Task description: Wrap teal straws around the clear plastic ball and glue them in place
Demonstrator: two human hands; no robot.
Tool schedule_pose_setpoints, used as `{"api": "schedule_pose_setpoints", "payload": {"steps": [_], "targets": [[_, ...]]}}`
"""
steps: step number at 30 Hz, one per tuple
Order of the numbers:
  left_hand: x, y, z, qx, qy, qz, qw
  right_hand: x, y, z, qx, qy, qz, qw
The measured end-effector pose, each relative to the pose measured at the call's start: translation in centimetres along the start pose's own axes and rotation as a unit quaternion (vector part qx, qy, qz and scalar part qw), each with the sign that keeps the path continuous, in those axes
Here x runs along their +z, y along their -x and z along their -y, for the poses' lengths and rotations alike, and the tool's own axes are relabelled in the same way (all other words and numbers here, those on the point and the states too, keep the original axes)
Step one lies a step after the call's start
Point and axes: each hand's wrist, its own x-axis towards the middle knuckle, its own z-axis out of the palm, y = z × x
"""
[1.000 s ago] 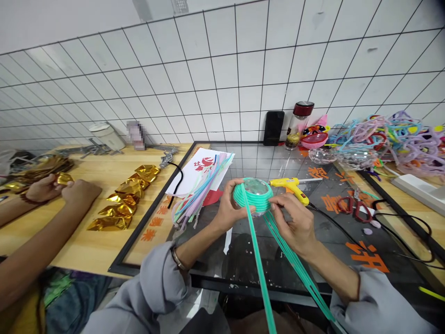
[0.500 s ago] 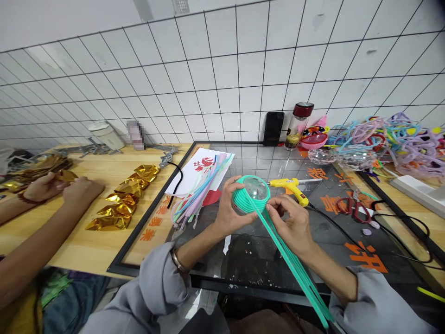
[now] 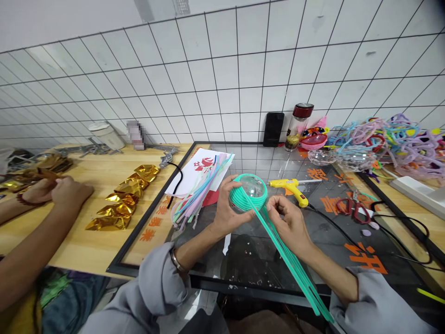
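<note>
A clear plastic ball (image 3: 254,185) is wrapped round its lower sides with rings of teal pipe cleaner (image 3: 243,198). My left hand (image 3: 227,206) grips it from the left, fingers over the top edge and thumb underneath. Several loose teal strands (image 3: 295,269) hang from the ball toward my lap, passing between my hands. At the ball's right edge, my right hand (image 3: 287,222) pinches a teal strand with thumb and forefinger; the fingertips partly hide it. Just beyond, a yellow hot glue gun (image 3: 295,189) lies on the dark glass.
Pastel pipe cleaners (image 3: 205,185) lie on white paper at left. Red-handled scissors (image 3: 358,211) and a black cord lie right. Behind stand a phone (image 3: 273,130), a glass bottle (image 3: 295,132) and tangled pipe cleaners (image 3: 382,139). A co-worker's hands (image 3: 66,192) work beside gold foil pieces (image 3: 120,204).
The ball has shifted slightly left and up with my left hand. My right hand has drawn a little away from its edge. The co-worker's hands have moved left.
</note>
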Motion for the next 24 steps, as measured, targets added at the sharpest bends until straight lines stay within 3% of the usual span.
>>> {"api": "schedule_pose_setpoints", "payload": {"steps": [5,11,15,17,21,24], "targets": [[0.0,0.1,0.7,-0.043,0.033,-0.015,0.998,-0.4,-0.1,-0.3,0.003,-0.008,-0.019,1.000],[0.2,-0.1,0.6,-0.146,0.168,-0.025,0.975,-1.9,-1.2,-2.0,0.000,0.009,-0.149,0.989],[0.3,-0.4,0.5,-0.198,0.231,-0.020,0.952,-2.5,-2.1,-2.9,-0.009,0.013,-0.197,0.980],[0.3,-0.5,0.5,-0.210,0.262,-0.018,0.942,-2.4,-2.3,-3.0,0.004,-0.020,-0.178,0.984],[0.4,-0.5,0.3,-0.221,0.315,0.000,0.923,-1.7,-2.0,-2.5,0.062,-0.097,-0.049,0.992],[0.4,-0.4,0.0,-0.222,0.341,0.023,0.913,-0.9,-1.5,-1.8,0.111,-0.146,0.023,0.983]]}}
